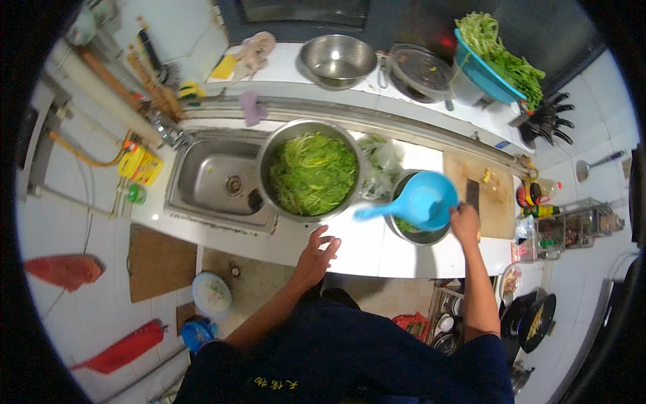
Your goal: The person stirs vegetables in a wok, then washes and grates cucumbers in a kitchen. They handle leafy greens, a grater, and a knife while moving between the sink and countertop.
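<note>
Blue plastic dipper [431,198] sits right of centre in the frame, over a dark-rimmed metal pot [432,238], covering most of its mouth. Whether it touches the pot rim, can't tell. Long axis runs roughly left-right: cup at the right end, handle pointing left and slightly down, handle tip blurred.

Right hand [464,223] is the nearer one: fingers closed on the cup's right edge, opposite the handle, so the grip is on the rim and the handle end is free. Exact finger placement under the rim is hidden. Left hand [316,257] is empty, fingers spread and half curled, below the handle tip and to its left, apart from it; dipper lies up and right of that hand. Its closest neighbour is the big steel basin [264,172] at centre, full of leafy greens [313,175], just above the fingers.

Some green shows in the pot, lower left of the dipper. Clear plastic bag [380,165] lies between basin and pot. Wooden cutting board [496,202] at right has a dark blade [472,195] on it. Sink [214,172] is left of the basin.
</note>
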